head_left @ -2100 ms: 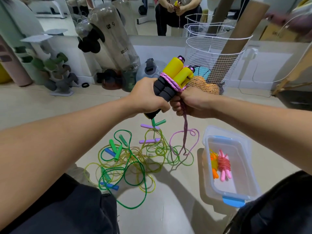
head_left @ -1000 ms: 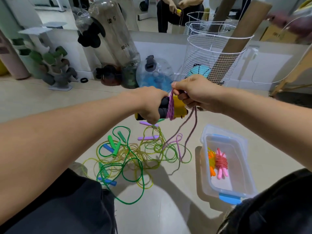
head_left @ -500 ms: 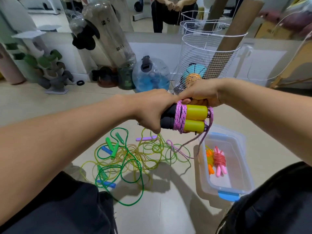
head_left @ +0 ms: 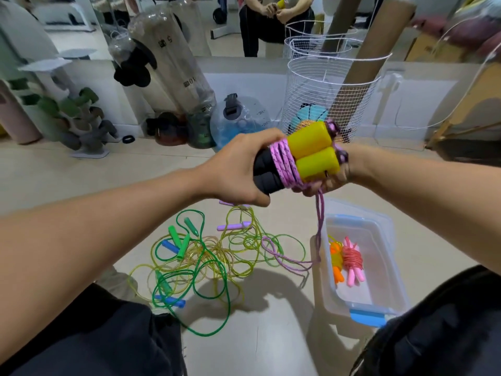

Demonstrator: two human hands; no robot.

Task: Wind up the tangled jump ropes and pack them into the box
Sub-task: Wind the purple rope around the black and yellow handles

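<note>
**Winding a pink jump rope around its paired handles, above a floor pile of tangled ropes**

Nearest to me, my dark-trousered knees fill the bottom corners of the view. Between them, on the pale floor, lies a tangle of green and yellow jump ropes (head_left: 206, 256) with green, blue and lilac handles scattered through it. To its right sits a clear plastic box (head_left: 390, 283) with blue clips; inside lie two wound ropes side by side, an orange-handled bundle (head_left: 336, 263) and a pink-handled bundle (head_left: 353, 263).

Above the pile, my left hand (head_left: 238, 172) curls tightly around the black foam ends of two handles (head_left: 306, 156) held together, their yellow ends pointing right. Several turns of pink braided rope (head_left: 284, 164) bind the pair at the middle. My right hand (head_left: 330, 177) sits under and behind the yellow ends, fingers curled, pinching the rope where it leaves the wrap. From there the loose rope hangs down, crosses the box's left edge and loops on the floor.

Farther off, against the wall, stand a white wire basket (head_left: 325, 104) holding a cardboard tube, a clear water jug (head_left: 241, 118) and a rack of green and grey dumbbells (head_left: 70, 118).
</note>
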